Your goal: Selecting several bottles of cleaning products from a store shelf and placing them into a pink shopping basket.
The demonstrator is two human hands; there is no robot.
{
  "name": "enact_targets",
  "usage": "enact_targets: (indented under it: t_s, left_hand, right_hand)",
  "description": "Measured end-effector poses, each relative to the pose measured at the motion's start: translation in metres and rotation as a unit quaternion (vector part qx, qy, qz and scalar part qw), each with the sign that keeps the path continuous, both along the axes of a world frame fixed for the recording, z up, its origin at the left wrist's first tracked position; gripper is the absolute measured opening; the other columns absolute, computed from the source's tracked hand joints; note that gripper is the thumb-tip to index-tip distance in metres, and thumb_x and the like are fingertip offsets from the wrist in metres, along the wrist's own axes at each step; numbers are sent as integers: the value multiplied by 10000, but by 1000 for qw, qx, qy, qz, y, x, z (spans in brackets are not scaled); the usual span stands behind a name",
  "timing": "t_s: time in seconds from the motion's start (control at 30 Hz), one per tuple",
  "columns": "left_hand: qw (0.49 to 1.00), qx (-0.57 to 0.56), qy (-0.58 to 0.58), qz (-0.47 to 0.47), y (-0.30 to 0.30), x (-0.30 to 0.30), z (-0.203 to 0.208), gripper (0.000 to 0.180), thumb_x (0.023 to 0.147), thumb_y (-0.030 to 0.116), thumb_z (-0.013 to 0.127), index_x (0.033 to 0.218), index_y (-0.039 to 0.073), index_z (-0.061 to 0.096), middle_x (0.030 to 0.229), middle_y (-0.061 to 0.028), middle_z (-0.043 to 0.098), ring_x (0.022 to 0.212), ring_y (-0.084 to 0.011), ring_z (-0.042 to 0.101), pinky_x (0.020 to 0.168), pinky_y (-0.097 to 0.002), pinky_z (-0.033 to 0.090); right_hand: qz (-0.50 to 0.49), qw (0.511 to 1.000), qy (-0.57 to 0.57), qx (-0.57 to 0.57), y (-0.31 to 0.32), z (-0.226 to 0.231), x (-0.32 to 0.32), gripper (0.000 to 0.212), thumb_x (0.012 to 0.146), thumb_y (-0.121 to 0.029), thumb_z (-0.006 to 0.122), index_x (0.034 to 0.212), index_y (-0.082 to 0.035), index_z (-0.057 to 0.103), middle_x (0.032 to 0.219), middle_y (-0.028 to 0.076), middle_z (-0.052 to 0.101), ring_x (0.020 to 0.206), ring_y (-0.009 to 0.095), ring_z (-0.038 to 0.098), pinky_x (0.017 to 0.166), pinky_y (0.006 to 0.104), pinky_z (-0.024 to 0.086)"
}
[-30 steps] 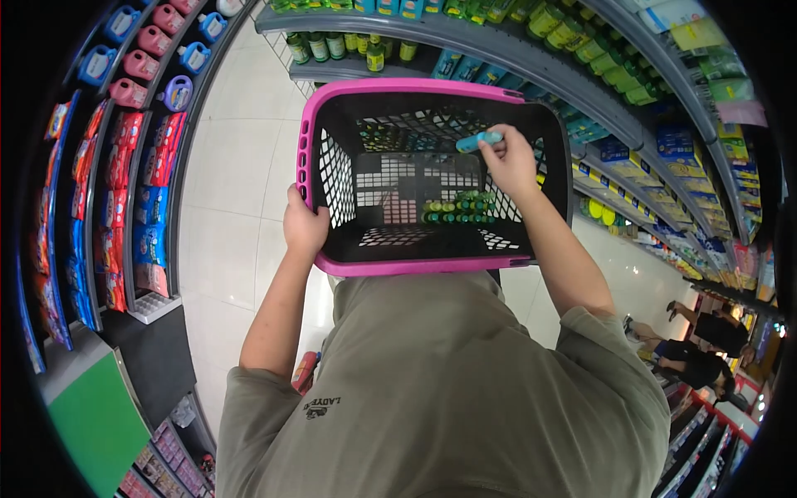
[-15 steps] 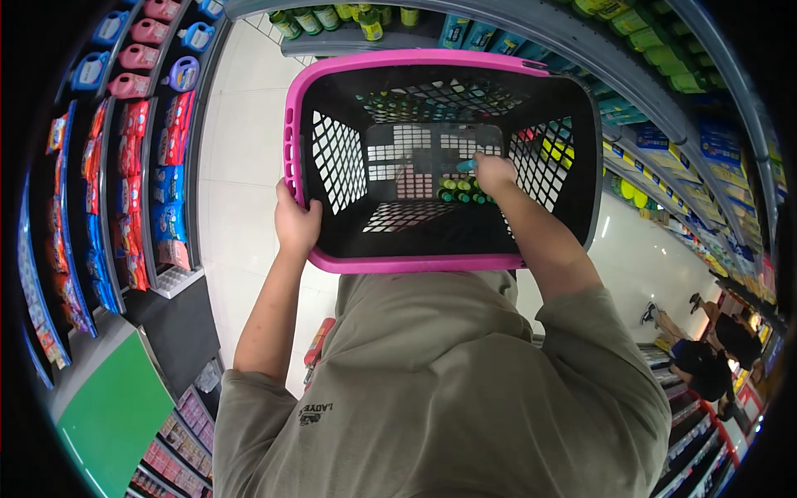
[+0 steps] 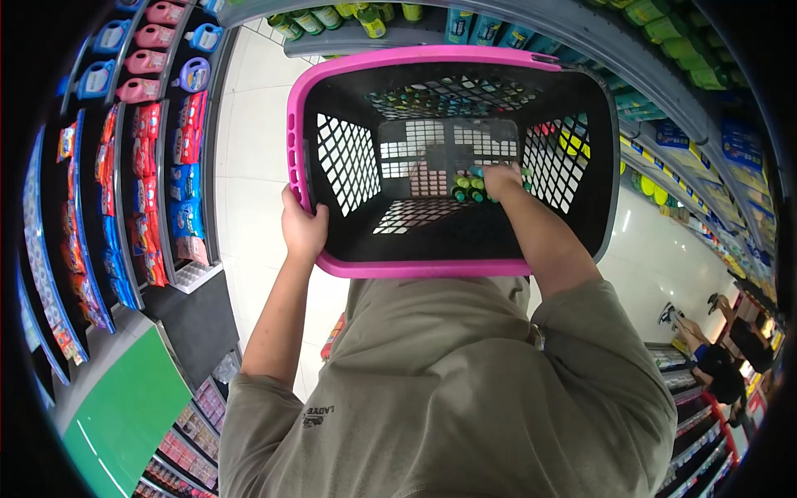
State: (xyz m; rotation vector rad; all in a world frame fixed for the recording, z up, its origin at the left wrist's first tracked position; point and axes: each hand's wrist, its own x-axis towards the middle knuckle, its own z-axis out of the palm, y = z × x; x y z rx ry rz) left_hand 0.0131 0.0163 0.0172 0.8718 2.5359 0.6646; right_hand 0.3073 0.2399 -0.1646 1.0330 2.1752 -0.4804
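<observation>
A deep black shopping basket (image 3: 407, 266) with a bright pink rim and latticed sides opens toward me. My left hand (image 3: 305, 224) grips the pink rim at its left side, thumb over the edge. Down inside the basket, my right hand (image 3: 503, 180) is closed at a small bottle with a blue-teal cap (image 3: 476, 172); most of this bottle is hidden by the hand. Several green bottles (image 3: 469, 189) with dark green caps stand close together beside and below that hand, near the basket's floor on the right.
Shelves of green and teal bottles (image 3: 486, 29) curve past the basket's far side and to the right. At left, a shelf holds detergent jugs (image 3: 147, 62) and red and blue packets (image 3: 146, 183). A green panel (image 3: 116, 407) is at lower left. Other people (image 3: 721, 369) are far right.
My right hand has moved deeper, the blue-teal-capped bottle coming down against the green bottles. My left hand keeps its hold on the rim. The whole view has shifted slightly.
</observation>
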Motion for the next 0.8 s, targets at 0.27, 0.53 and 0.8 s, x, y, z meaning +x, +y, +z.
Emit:
enact_targets:
  t_s: [0.27, 0.53, 0.8]
  left_hand:
    - [1000, 12, -10, -2, -3, -2, -4, 588, 765, 74, 610, 1296, 10, 367, 986, -220, 637, 876, -381, 639, 782, -433, 496]
    - [999, 22, -26, -4, -2, -4, -1, 582, 767, 73, 598, 1299, 10, 369, 1044, -228, 638, 945, -384, 636, 829, -431, 496]
    - [998, 65, -7, -9, -7, -7, -8, 580, 758, 96, 589, 1289, 8, 376, 980, -261, 639, 896, -430, 626, 794, -479, 493]
  right_hand:
    - [-28, 999, 28, -19, 10, 40, -12, 426, 907, -163, 468, 1330, -163, 516, 1340, 90, 558, 1344, 283, 404, 1113, 498, 240]
    - [-137, 886, 388, 213, 10, 147, 31, 311, 857, -236, 601, 1151, -139, 627, 1193, 86, 630, 1229, 285, 508, 1039, 499, 325]
    - [-234, 765, 314, 512, 4, 191, 137, 419, 808, -205, 656, 1221, -161, 604, 1189, 140, 621, 1086, 345, 583, 916, 438, 462]
